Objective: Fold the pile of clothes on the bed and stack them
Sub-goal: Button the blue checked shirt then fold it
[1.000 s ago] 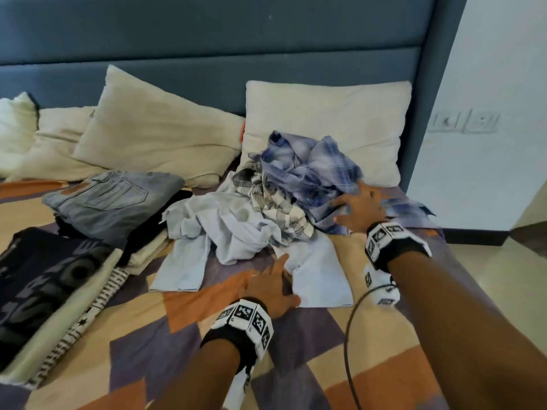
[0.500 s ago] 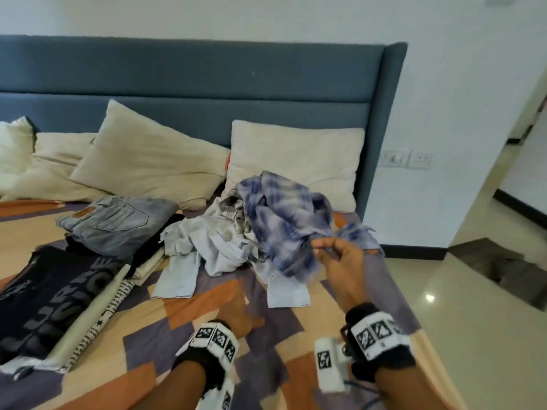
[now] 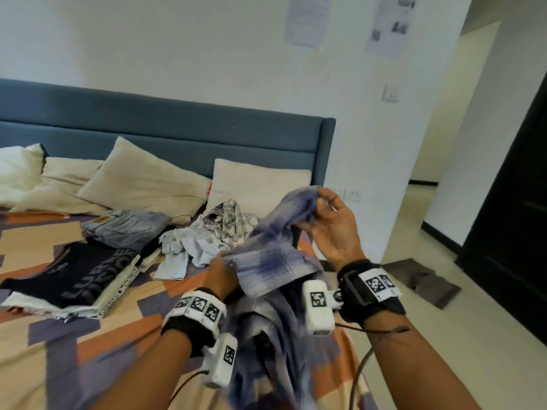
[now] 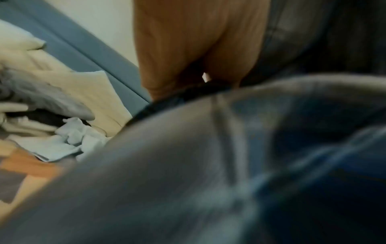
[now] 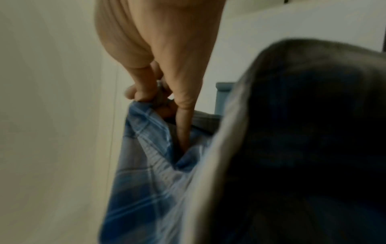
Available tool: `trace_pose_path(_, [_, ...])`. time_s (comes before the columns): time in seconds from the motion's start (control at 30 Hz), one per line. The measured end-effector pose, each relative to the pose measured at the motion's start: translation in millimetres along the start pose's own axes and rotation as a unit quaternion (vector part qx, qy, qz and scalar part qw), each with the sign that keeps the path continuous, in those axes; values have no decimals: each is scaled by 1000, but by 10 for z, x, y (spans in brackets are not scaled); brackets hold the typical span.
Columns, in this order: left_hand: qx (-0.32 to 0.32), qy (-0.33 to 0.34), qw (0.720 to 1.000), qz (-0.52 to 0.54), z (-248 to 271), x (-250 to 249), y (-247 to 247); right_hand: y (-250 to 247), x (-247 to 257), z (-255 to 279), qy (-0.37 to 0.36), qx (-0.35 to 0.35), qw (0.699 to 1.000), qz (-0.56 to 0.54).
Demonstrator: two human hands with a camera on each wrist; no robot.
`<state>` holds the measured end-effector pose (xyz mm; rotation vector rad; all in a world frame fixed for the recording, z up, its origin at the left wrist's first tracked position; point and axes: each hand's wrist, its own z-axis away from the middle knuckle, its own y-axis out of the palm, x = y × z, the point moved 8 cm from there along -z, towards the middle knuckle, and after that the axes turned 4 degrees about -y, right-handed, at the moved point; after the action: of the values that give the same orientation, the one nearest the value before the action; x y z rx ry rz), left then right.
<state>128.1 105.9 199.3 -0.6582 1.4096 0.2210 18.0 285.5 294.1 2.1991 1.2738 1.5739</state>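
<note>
Dark printed tee [image 3: 80, 279] lies flat at far left on the bed [image 3: 97, 344], folded jeans [image 3: 127, 226] stacked just behind it, so I read the stack as started. Next over, the unfolded pile [image 3: 207, 235], pale shirt plus small-check one, sits near the pillows. My left hand [image 3: 220, 273] is low, under the hem side of the blue plaid shirt [image 3: 275, 261]; fingers hidden by cloth, so I can't tell if it grips. My right hand [image 3: 331, 229] is higher and further right, pinching a top edge of that shirt between thumb and fingertips [image 5: 144, 94]. Shirt hangs off the bed, bunched, long axis running roughly down from right hand toward me. Key relation: right hand has the high end, left is nearer the loose lower part. Judging next: left finds a matching corner, spread it out.
</note>
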Motion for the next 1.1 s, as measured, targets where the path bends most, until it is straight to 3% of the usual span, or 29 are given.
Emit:
trace_pose_path(0.03, [-15, 60, 997, 39, 97, -151, -96, -118, 126, 59, 2, -36, 999, 36])
trace_pose_path(0.07, [-28, 78, 993, 79, 120, -170, -185, -274, 229, 113, 9, -76, 995, 68])
trace_pose_path(0.17, [-38, 47, 987, 148, 299, -302, -369, -599, 345, 312, 55, -127, 984, 109])
trace_pose_path(0.27, [-29, 40, 982, 183, 566, -469, -438, -627, 308, 577, 82, -84, 989, 90])
trace_pose_path(0.33, [-25, 21, 975, 218, 624, -475, -454, -607, 181, 834, 115, -18, 984, 138])
trace_pose_path(0.43, [-20, 9, 952, 305, 785, -513, -447, -493, -310, 1425, 210, 101, 955, 183])
trace_pose_path(0.53, [8, -9, 936, 351, 945, -540, -349, -510, -592, 1720, 197, 103, 918, 328])
trace_pose_path(0.63, [-17, -44, 946, 321, 914, -431, -442, -537, -575, 1568, 197, 43, 915, 350])
trace_pose_path(0.77, [-185, -58, 975, 105, 770, -101, -1064, -585, -76, 1053, 85, -66, 945, 309])
trace_pose_path(0.87, [-245, -12, 969, -29, 882, -46, -1132, -272, 299, 861, -2, -27, 935, 354])
trace_pose_path(0.93, [-169, 69, 980, -76, 937, -151, -775, 33, 433, 811, -56, 36, 902, 426])
trace_pose_path(1.03, [40, 164, 983, -71, 1118, -329, 34, 370, 475, 818, -86, 103, 875, 464])
trace_pose_path(1.1, [73, 195, 977, -53, 1165, -407, 340, 465, 531, 871, -97, 128, 874, 458])
